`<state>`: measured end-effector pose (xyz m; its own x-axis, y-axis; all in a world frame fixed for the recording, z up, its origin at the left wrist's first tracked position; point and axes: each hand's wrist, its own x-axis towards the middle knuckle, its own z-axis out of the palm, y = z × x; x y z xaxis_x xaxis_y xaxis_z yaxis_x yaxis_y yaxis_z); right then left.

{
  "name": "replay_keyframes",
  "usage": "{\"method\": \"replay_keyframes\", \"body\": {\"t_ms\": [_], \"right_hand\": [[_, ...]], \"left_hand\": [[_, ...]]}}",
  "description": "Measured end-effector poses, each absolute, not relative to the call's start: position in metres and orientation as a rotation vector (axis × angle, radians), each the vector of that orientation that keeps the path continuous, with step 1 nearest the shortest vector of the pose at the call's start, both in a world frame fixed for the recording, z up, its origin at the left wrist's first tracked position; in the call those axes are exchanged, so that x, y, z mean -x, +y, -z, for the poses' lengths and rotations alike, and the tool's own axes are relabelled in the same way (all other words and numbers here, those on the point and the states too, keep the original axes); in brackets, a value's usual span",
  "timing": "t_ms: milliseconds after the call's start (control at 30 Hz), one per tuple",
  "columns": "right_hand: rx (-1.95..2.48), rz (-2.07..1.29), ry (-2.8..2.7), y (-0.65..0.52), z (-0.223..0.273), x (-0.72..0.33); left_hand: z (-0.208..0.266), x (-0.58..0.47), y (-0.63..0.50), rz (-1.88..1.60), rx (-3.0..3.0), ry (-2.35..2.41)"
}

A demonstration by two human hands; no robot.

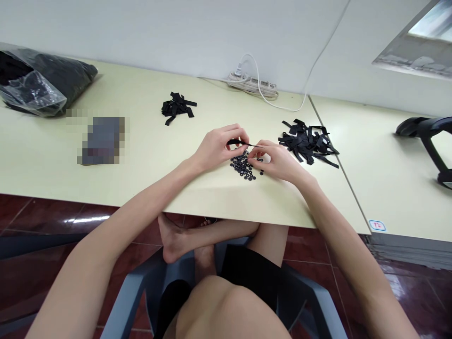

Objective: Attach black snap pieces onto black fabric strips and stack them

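Between my two hands runs a short black fabric strip (233, 141), held just above a heap of small round black pieces (243, 167) that look like buttons or snaps. My left hand (226, 143) pinches the strip between thumb and fingers. My right hand (270, 159) has its fingers bent and pressed together at the strip's right end, low over the heap's right side. Whether a round piece is also in the right fingers is hidden. A larger pile of black strips (307, 141) lies to the right, and a smaller pile (177, 106) lies beyond my left hand.
A clear plastic bag (52, 89) with black material lies at the far left, near a blurred dark object (104, 141). By the wall sits a power strip (252, 84) with a white cable. A black curved object (431, 141) stands right, past the table seam.
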<state>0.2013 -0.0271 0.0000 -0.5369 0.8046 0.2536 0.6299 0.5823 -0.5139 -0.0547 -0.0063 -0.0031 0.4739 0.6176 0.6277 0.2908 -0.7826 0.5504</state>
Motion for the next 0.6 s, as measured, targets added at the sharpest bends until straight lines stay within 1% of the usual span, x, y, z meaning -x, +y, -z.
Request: {"method": "replay_keyframes", "body": {"t_ms": [167,367,600], "right_hand": [[1.123,-0.504,-2.327,-0.028,0.0,-0.2],[1.079,-0.604,-2.34,-0.026,-0.001,-0.207],[1.06,-0.631,-2.351,-0.023,-0.001,-0.214]], "left_hand": [[0.003,0.055,-0.006,-1.238,-2.367,0.752],[0.003,0.055,-0.006,-1.236,-2.361,0.745],[0.004,0.055,-0.006,-1.241,-2.369,0.747]]}}
